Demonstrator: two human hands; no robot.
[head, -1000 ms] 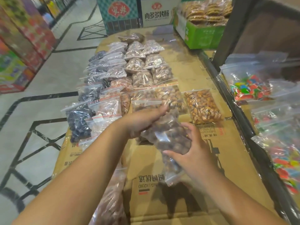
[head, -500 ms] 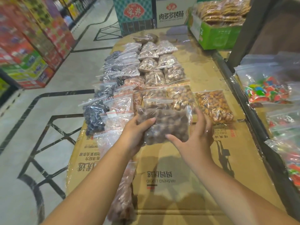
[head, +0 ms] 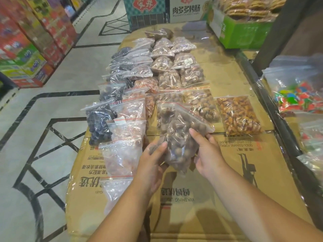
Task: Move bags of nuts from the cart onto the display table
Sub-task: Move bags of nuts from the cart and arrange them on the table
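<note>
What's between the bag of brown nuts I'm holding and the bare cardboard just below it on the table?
Nothing visible. The bag of brown nuts is held by the left hand and right hand above bare cardboard; the nearest neighbour, the clear bag, lies to its left.

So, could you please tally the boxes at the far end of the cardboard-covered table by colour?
Teal box: 1
White box: 1
Green box: 1
Total: 3

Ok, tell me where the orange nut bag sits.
The orange nut bag lies flat on the cardboard table, right of the rows, alone beyond the held bag.
</note>
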